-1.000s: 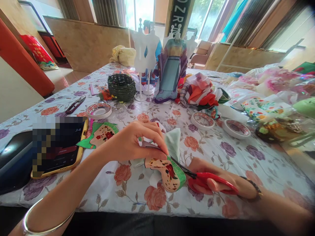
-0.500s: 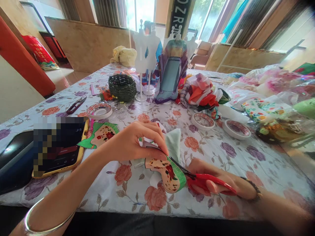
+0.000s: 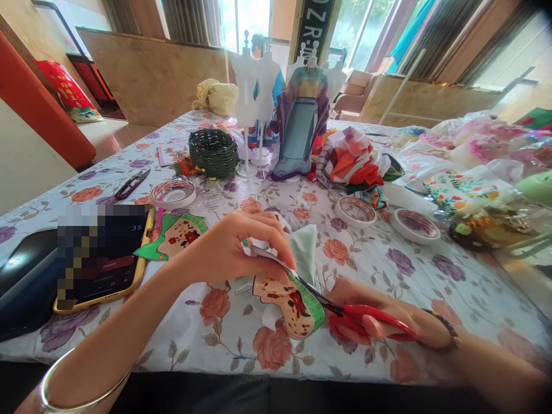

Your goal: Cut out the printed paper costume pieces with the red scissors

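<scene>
My left hand (image 3: 245,247) pinches a patterned cutout (image 3: 293,307) between thumb and fingers. The cutout is peach with red and dark spots and has a green border along one edge. In my right hand (image 3: 366,316) is a pair of scissors (image 3: 357,322) with red handles; the dark blades lie along the cutout's green edge, pointing toward my left fingers. Pale green fabric (image 3: 305,250) sits just behind the blades. A similar green-edged cutout (image 3: 183,233) lies flat beyond my left wrist.
On the left lie a phone (image 3: 107,259) in a yellow case and small thread snips (image 3: 133,184). Tape rolls (image 3: 356,211) rest on the flowered tablecloth (image 3: 267,351). Farther back stand a dark woven basket (image 3: 213,152), white mini dress forms (image 3: 248,86) and a dressed form (image 3: 297,126) beside bundled fabric (image 3: 351,158).
The hands, scissors and cutout hold nearly the same position, with the cutout shifted very slightly left. The view has moved a little. Nothing has been let go.
</scene>
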The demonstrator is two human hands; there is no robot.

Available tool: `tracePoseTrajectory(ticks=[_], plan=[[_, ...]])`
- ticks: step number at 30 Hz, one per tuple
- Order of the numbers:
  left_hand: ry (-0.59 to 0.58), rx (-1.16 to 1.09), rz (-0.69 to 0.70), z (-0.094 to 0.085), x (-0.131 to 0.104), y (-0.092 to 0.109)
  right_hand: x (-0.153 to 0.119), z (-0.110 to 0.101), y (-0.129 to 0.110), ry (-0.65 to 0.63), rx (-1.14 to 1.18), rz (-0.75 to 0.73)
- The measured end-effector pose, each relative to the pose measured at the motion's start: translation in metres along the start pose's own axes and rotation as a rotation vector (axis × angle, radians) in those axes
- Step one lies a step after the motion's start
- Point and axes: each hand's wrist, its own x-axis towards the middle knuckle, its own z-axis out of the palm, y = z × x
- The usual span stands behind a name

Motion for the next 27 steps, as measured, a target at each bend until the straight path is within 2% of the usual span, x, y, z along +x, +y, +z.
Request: tracePoseTrajectory(ticks=[9, 24, 27], plan=[[0.006, 0.003, 0.029, -0.0004, 0.0012, 0.0006, 0.0000, -0.0007, -0.0036, -0.023, -0.097, 0.003], [-0.005, -0.008, 0.020, 0.0035, -0.0008, -0.0024, 0.0037, -0.0033, 0.0004, -0.070, -0.054, -0.055], [-0.009, -0.010, 0.016, 0.0034, -0.0006, -0.0022, 0.0042, -0.0022, 0.0018, -0.044, -0.058, -0.067]])
